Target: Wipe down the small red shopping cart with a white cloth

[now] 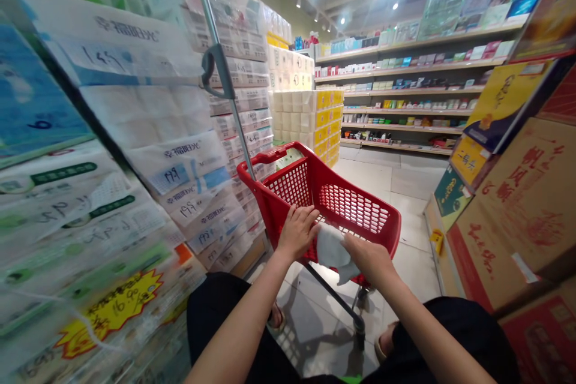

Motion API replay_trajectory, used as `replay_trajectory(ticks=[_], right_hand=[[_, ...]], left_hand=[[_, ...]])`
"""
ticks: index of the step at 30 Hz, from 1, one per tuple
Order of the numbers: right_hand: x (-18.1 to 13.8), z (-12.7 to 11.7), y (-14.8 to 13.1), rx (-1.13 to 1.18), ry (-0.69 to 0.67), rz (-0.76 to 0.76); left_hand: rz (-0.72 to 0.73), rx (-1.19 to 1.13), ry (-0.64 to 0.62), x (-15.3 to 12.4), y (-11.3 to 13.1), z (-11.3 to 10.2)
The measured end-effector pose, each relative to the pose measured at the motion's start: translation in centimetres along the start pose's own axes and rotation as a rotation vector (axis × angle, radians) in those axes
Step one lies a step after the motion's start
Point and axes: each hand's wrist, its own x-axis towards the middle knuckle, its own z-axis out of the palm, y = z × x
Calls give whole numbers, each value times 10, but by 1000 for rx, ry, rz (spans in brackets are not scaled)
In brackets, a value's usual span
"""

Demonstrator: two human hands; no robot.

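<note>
A red plastic shopping cart (355,192) with perforated sides stands in front of my knees. My left hand (297,231) rests on the cart's near rim, its fingers reaching over the edge. Pinched in my right hand (369,257) is a white cloth (333,249), which drapes over the near side of the cart. Part of a pale green and white item (288,159) shows behind the cart's handle end. A metal pole (209,18) with a grey hook (218,72) rises from the cart's left corner.
Stacked tissue packs (171,120) wall in the left side. Yellow and white packs (310,117) stand beyond the cart. Cardboard boxes (522,204) line the right. Shelves of small products (405,90) span the back, above a tiled floor (405,183).
</note>
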Motion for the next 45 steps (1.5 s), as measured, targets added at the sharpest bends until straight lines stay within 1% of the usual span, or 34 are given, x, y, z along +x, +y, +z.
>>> replay_trajectory(ticks=[4,6,8,10,13,18,21,24,26,28,30,32,34,35,37,38,39,41,43,45], right_hand=[[-35,3,34,-58,104,-77],[-43,3,44,-51,116,-104],[-46,1,48,-55,100,-106],[-43,-1,46,-70,72,-97],[-30,-2,34,-88,16,-59],[9,-4,-2,-36,-118,0],[33,-8,-23,11,-157,10],[43,-14,-30,45,-153,-37],[39,-19,-24,119,-103,-54],[28,-22,-10,246,-15,-5],[14,-21,5,366,66,117],[2,-18,16,412,74,249],[-5,-14,22,409,23,340],[-6,-12,23,397,-20,358],[-7,-10,24,366,-103,356],[-6,-9,24,350,-135,342],[-5,-9,25,332,-158,327],[-4,-9,27,300,-181,310],[-3,-10,29,290,-197,314],[-2,-12,30,305,-217,329]], left_hand=[[-4,-89,14,0,3,-2],[-5,-154,18,0,6,-4],[-12,-228,21,-1,9,-6],[-21,-290,27,-1,11,-8],[-22,-340,39,0,10,-8],[-8,-336,36,0,8,-6],[16,-300,30,-1,8,-6],[47,-256,18,-2,6,-8],[68,-222,8,-2,5,-11],[61,-184,20,-2,7,-15],[40,-141,53,-1,17,-16],[82,-103,62,0,36,-13],[211,-80,16,0,59,-3],[278,-70,-16,0,70,4],[342,-38,-71,0,87,18],[352,-20,-89,1,91,25],[358,-3,-101,2,91,31],[377,17,-116,4,84,37],[401,26,-130,7,68,38],[411,39,-144,9,47,33]])
